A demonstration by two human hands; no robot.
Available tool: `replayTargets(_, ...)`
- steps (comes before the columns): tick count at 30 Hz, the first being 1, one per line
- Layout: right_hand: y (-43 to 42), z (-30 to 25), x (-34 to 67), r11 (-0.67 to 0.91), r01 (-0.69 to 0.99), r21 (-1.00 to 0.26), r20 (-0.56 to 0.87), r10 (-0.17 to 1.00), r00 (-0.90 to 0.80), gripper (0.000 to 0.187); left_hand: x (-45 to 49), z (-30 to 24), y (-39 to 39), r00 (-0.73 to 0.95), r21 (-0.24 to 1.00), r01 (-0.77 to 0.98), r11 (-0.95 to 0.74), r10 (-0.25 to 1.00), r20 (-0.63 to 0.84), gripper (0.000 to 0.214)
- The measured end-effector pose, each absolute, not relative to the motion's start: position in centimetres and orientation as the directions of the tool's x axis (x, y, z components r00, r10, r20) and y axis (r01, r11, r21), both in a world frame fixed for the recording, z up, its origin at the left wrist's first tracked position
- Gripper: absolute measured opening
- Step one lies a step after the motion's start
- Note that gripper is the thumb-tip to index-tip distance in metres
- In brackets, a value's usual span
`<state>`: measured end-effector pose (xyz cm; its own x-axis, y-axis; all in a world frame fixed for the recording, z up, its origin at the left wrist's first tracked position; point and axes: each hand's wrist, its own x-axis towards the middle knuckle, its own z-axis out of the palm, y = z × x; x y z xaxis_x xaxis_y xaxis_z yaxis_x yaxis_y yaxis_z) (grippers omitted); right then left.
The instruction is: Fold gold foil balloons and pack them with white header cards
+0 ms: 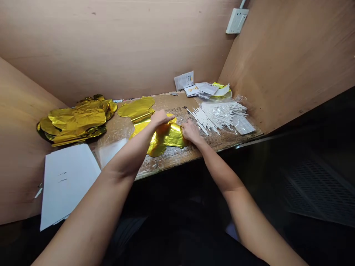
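A flat gold foil balloon lies on the wooden bench in front of me. My left hand rests on its upper part, fingers laid flat and pointing right. My right hand is closed in a pinch on the balloon's right edge. More gold foil pieces lie just behind the balloon, partly under it.
A heap of gold foil balloons sits at the left. White sheets overhang the front left edge. A bundle of white sticks in clear plastic lies at the right, with paper packets behind. Wooden walls enclose the bench; a socket is on the wall.
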<state>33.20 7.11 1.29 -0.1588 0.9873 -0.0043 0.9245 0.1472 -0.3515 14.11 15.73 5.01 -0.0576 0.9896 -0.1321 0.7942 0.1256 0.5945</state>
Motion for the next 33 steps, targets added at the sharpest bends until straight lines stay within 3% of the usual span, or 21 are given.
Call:
replayTargets(3, 7.3, 1.6, 34.6, 0.213, 0.887, -0.410, 0.044, 0.976, -0.214, 0.038, 15.3, 4.9, 16.6, -0.001, 0.660, 0.739, 0.137, 0.979, -0.203, 0.038)
replayTargets(6, 8.8, 2.8, 37.0, 0.202, 0.818, -0.539, 0.106, 0.979, -0.172, 0.041, 14.2, 5.8, 16.0, 0.078, 0.786, 0.614, 0.065, 0.987, -0.143, 0.030)
replayTargets(9, 10.9, 4.0, 38.6, 0.109, 0.690, -0.716, -0.015, 0.985, -0.170, 0.048, 12.3, 7.7, 13.7, 0.180, 0.950, 0.294, -0.101, 0.983, 0.048, 0.033)
replayTargets(11, 11.8, 4.6, 38.4, -0.007, 0.500, -0.866, -0.163, 0.949, -0.269, 0.053, 11.5, 9.0, 11.3, 0.179, 0.976, 0.147, -0.163, 0.974, 0.136, 0.037)
replayTargets(13, 12.1, 4.9, 37.4, -0.140, 0.246, -0.959, -0.238, 0.870, -0.432, 0.054, 11.4, 9.9, 8.6, 0.137, 0.974, 0.106, -0.199, 0.973, 0.184, 0.042)
replayTargets(15, 11.8, 5.2, 36.1, -0.213, 0.004, -0.977, -0.180, 0.816, -0.549, 0.055, 11.6, 10.2, 6.1, 0.088, 0.964, 0.117, -0.239, 0.969, 0.230, 0.044)
replayTargets(17, 11.1, 5.6, 35.0, -0.185, -0.186, -0.965, -0.045, 0.815, -0.578, 0.069, 11.7, 10.2, 4.1, 0.020, 0.945, 0.158, -0.288, 0.957, 0.288, 0.043)
replayTargets(20, 9.7, 6.6, 34.0, -0.073, -0.308, -0.949, 0.128, 0.803, -0.583, 0.093, 11.4, 9.9, 2.1, -0.106, 0.894, 0.248, -0.373, 0.907, 0.408, 0.039)
replayTargets(24, 7.9, 8.7, 32.6, 0.225, -0.244, -0.943, 0.327, 0.754, -0.570, 0.072, 9.9, 10.3, 0.9, -0.151, 0.769, 0.459, -0.445, 0.814, 0.561, 0.033)
replayTargets(27, 7.6, 10.6, 31.1, 0.559, 0.054, -0.828, 0.463, 0.734, -0.497, 0.036, 8.8, 11.3, 1.1, -0.115, 0.599, 0.652, -0.465, 0.720, 0.684, 0.020)
replayTargets(29, 7.9, 12.1, 30.5, 0.655, 0.304, -0.692, 0.511, 0.742, -0.435, 0.011, 8.3, 12.1, 1.6, -0.081, 0.486, 0.733, -0.477, 0.647, 0.758, 0.013)
replayTargets(31, 7.9, 13.6, 30.5, 0.670, 0.452, -0.589, 0.555, 0.742, -0.376, 0.011, 7.8, 12.7, 1.8, -0.052, 0.384, 0.785, -0.486, 0.566, 0.823, 0.014)
replayTargets(33, 7.0, 14.5, 31.1, 0.709, 0.490, -0.507, 0.625, 0.694, -0.357, 0.014, 7.3, 12.5, 1.1, 0.011, 0.288, 0.807, -0.516, 0.500, 0.866, 0.017)
